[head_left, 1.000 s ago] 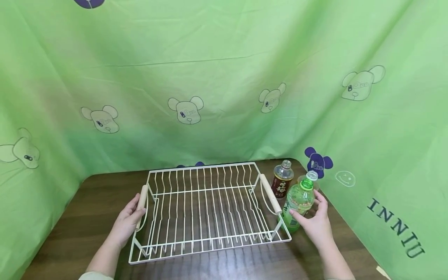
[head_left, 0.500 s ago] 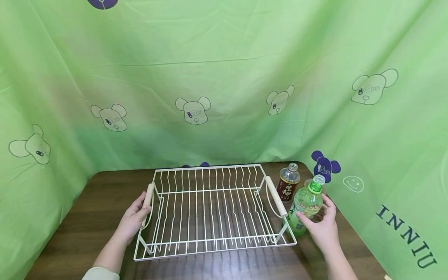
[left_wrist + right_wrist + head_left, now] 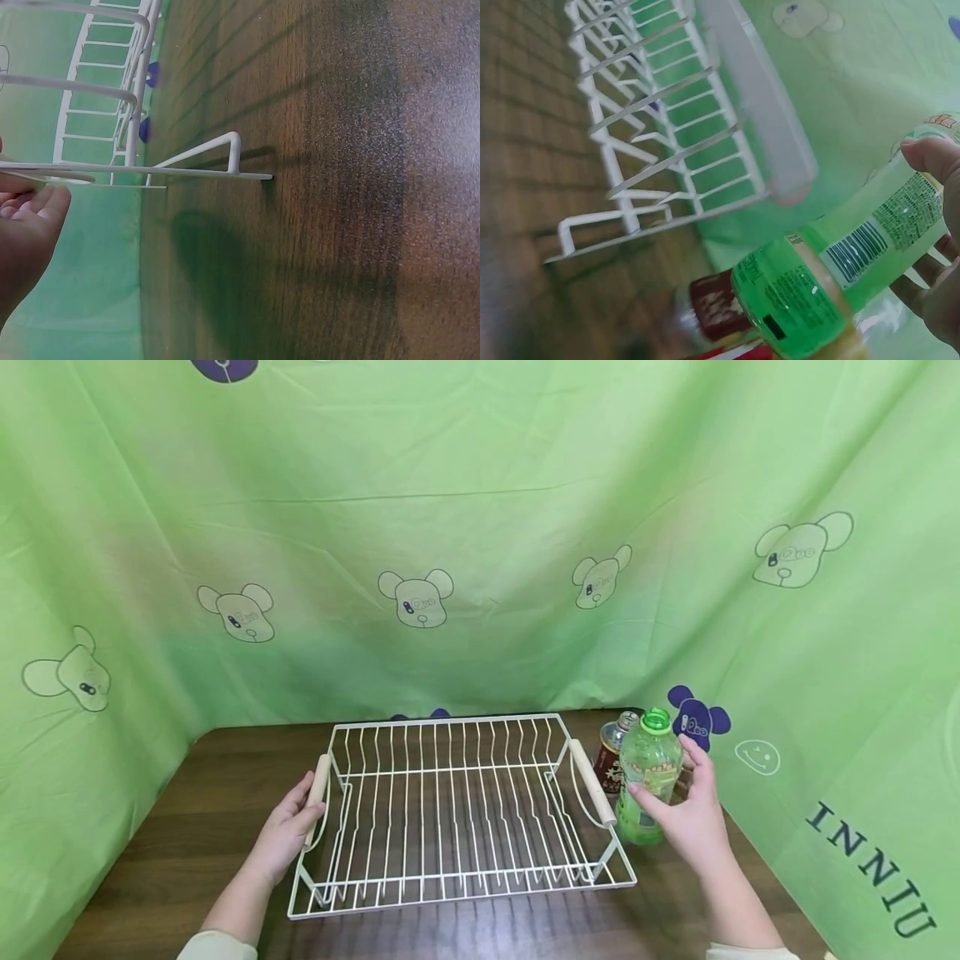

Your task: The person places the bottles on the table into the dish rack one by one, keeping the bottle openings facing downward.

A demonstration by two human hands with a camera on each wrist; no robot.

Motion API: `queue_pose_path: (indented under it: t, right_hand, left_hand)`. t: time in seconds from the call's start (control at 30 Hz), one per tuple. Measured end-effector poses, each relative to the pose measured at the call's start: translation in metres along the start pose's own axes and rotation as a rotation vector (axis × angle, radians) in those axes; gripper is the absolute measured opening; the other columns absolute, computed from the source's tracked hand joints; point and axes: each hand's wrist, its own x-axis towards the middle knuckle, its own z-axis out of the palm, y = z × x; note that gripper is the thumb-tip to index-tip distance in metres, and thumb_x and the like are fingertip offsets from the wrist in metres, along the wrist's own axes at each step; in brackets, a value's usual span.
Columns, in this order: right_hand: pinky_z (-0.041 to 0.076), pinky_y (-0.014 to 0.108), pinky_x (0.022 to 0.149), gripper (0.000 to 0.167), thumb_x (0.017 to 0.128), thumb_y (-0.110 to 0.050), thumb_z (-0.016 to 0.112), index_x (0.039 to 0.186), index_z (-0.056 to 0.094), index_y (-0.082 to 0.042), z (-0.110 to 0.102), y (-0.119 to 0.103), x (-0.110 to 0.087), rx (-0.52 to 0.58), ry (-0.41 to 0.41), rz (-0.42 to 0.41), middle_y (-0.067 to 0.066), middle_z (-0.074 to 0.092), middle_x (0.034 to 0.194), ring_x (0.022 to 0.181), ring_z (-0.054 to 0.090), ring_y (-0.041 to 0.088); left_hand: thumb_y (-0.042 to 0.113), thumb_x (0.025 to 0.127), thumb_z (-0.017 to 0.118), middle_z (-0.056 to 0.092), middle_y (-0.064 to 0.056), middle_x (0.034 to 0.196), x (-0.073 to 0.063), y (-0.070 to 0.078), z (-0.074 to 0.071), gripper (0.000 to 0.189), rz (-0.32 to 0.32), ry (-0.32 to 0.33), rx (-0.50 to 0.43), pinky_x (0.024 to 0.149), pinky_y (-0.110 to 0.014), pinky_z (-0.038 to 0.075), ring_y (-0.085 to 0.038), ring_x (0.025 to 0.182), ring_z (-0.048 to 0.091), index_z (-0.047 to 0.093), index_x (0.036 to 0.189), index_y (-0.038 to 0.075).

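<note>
A white wire dish rack point(image 3: 442, 781) with pale wooden handles stands on the table. My left hand point(image 3: 288, 822) grips its left handle point(image 3: 318, 789), thumb over the top. In the left wrist view the fingers point(image 3: 54, 206) curl at that handle, partly cut off by the frame's edge. My right hand point(image 3: 693, 810) grips an uncapped green plastic bottle point(image 3: 648, 768), thumb on its near side, just beyond the rack's right handle point(image 3: 592, 781). In the right wrist view the bottle point(image 3: 840, 259) shows a barcode label. A smaller bottle with a dark red label point(image 3: 610, 760) stands behind it, partly covered.
The brown wooden table point(image 3: 187, 802) runs up to a green curtain point(image 3: 480, 635) at the back and sides. A red and white item point(image 3: 739, 352) and something clear point(image 3: 881, 322) show beside the green bottle in the right wrist view.
My right hand has raised the green bottle and shifted it slightly left, so it now overlaps the red-labelled bottle. A clear bottle neck seen behind it earlier is hidden. The left hand keeps its grip.
</note>
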Motion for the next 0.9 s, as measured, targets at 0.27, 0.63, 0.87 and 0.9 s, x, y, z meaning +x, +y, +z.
queue_pose_path:
  t: [0.27, 0.63, 0.87, 0.9]
  right_hand:
    - [0.046, 0.041, 0.096, 0.098, 0.08, -0.012, 0.078, 0.157, 0.018, -0.013, 0.003, -0.034, 0.022, -0.053, -0.095, -0.088, 0.027, 0.039, 0.138, 0.115, 0.049, 0.034]
    - [0.042, 0.061, 0.1, 0.089, 0.078, -0.016, 0.081, 0.152, 0.031, -0.015, 0.032, -0.068, 0.046, -0.084, -0.229, -0.168, 0.026, 0.043, 0.135, 0.121, 0.046, 0.042]
    - [0.043, 0.061, 0.099, 0.086, 0.075, -0.014, 0.082, 0.148, 0.036, -0.013, 0.052, -0.079, 0.052, -0.076, -0.277, -0.226, 0.024, 0.045, 0.137, 0.122, 0.046, 0.04]
    - [0.043, 0.061, 0.099, 0.086, 0.075, -0.013, 0.082, 0.148, 0.037, -0.012, 0.054, -0.08, 0.053, -0.072, -0.282, -0.237, 0.024, 0.044, 0.137, 0.122, 0.046, 0.04]
  left_hand:
    - [0.005, 0.1, 0.043, 0.013, -0.027, 0.16, -0.001, 0.002, 0.001, 0.064, 0.013, 0.01, -0.001, 0.081, 0.001, 0.031, -0.037, 0.144, 0.023, 0.011, 0.155, -0.004]
    - [0.007, 0.1, 0.044, 0.015, -0.027, 0.16, -0.002, 0.004, 0.001, 0.063, 0.015, 0.018, 0.032, 0.081, 0.001, 0.03, -0.038, 0.144, 0.023, 0.014, 0.155, -0.004]
    - [0.006, 0.1, 0.044, 0.017, -0.028, 0.159, -0.002, 0.004, 0.001, 0.063, 0.011, 0.022, 0.042, 0.083, -0.005, 0.036, -0.038, 0.143, 0.026, 0.014, 0.155, -0.004]
    - [0.007, 0.1, 0.045, 0.018, -0.028, 0.159, -0.002, 0.004, 0.001, 0.063, 0.01, 0.023, 0.041, 0.082, -0.005, 0.036, -0.038, 0.143, 0.026, 0.015, 0.155, -0.004]
